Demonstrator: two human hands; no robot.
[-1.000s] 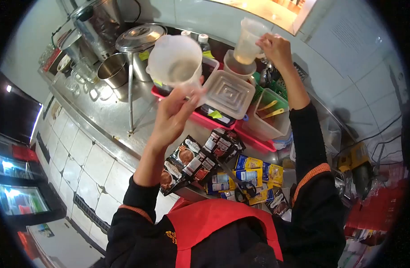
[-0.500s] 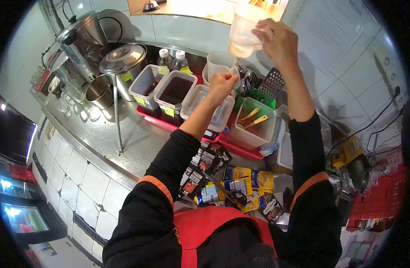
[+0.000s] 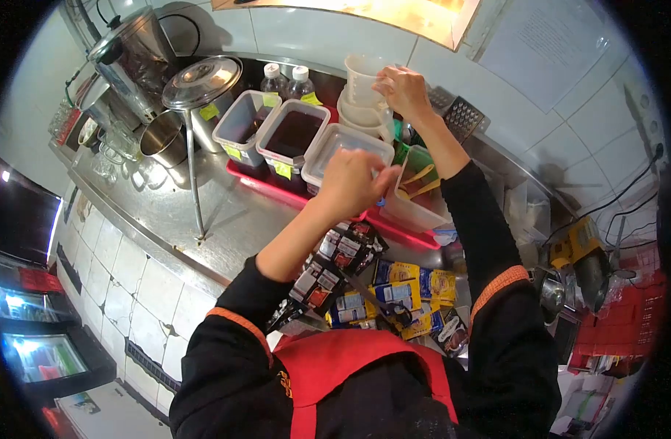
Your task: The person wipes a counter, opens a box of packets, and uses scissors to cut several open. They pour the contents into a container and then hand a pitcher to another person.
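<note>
My right hand is closed on a clear plastic measuring jug at the back of the counter. That jug sits upright in or on a second translucent jug. Over the pale lidded plastic container, my left hand holds nothing, with its thumb apart from the slightly bent fingers. To its left stands an uncovered container of dark liquid. Under my right forearm is a translucent container with yellow-handled utensils in it.
A red tray lies under the containers. Two capped bottles, a lidded metal pot and a metal grater stand at the back. Dark packets, yellow-blue packets and scissors lie near my apron.
My right hand has lowered the clear jug from high up onto the other jug. My left hand has let go of the jug at the back and come down toward me.
</note>
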